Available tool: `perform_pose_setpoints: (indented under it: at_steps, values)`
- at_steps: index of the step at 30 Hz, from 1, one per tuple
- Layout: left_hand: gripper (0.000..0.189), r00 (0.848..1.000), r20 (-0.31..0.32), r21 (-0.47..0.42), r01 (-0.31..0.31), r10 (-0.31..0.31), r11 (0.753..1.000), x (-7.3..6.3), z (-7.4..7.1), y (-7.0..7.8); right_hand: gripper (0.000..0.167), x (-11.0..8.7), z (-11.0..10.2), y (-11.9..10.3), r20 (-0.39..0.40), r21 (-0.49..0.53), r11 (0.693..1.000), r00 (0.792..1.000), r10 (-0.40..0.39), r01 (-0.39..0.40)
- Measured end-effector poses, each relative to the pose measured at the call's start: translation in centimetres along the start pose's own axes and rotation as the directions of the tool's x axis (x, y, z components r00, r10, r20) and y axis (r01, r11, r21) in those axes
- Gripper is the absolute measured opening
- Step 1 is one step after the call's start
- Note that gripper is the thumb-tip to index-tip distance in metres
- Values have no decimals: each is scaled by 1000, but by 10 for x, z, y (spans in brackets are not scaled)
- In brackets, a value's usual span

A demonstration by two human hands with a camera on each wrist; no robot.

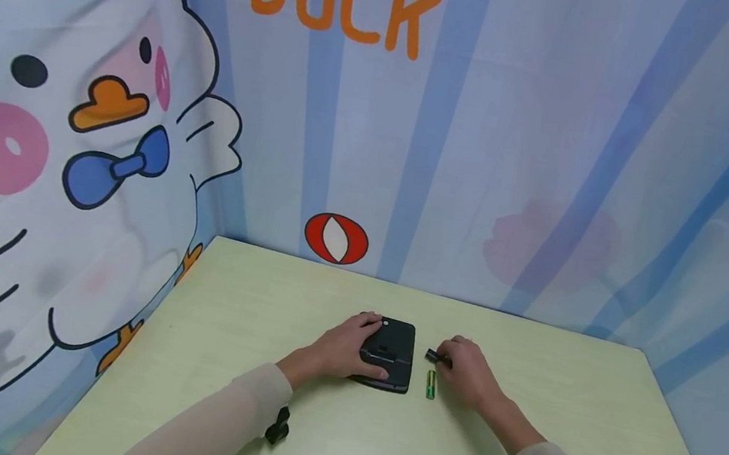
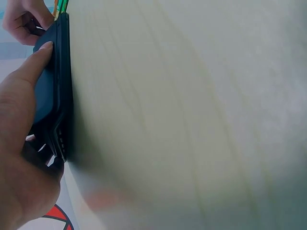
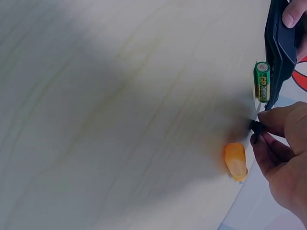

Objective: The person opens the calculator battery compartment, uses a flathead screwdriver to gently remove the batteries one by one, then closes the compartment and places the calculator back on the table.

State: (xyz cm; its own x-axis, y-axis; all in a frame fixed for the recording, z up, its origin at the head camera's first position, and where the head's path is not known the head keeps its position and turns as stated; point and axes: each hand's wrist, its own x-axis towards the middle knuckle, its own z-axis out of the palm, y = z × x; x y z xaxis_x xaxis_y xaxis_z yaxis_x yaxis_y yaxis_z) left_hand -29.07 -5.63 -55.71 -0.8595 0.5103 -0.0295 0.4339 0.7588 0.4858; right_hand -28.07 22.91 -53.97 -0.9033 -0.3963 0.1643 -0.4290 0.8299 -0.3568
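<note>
A black calculator (image 1: 394,360) lies back side up on the table, a battery recess showing in its middle. My left hand (image 1: 343,345) grips its left side; in the left wrist view the thumb (image 2: 36,62) presses on the back and the other fingers go round the edge. Just right of the calculator is a green battery (image 1: 431,384), lying on the table. My right hand (image 1: 466,373) pinches a small black piece (image 1: 433,356), like a battery cover, between thumb and fingertips above the battery's far end. Most of that piece is hidden by the fingers.
The pale wooden table (image 1: 247,296) ends at a light blue striped curtain (image 1: 482,158) printed with ducks. Dark straps (image 1: 277,426) hang at both wrists.
</note>
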Motion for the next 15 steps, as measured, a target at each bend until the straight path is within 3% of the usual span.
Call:
perform_pose_setpoints:
  at_steps: [15]
  values:
    - [105, 1000, 1, 7, -4, 4, 1000, -1, 0, -1, 10, 1, -2, -2, 5, 0, 1000, 1000, 21, -21]
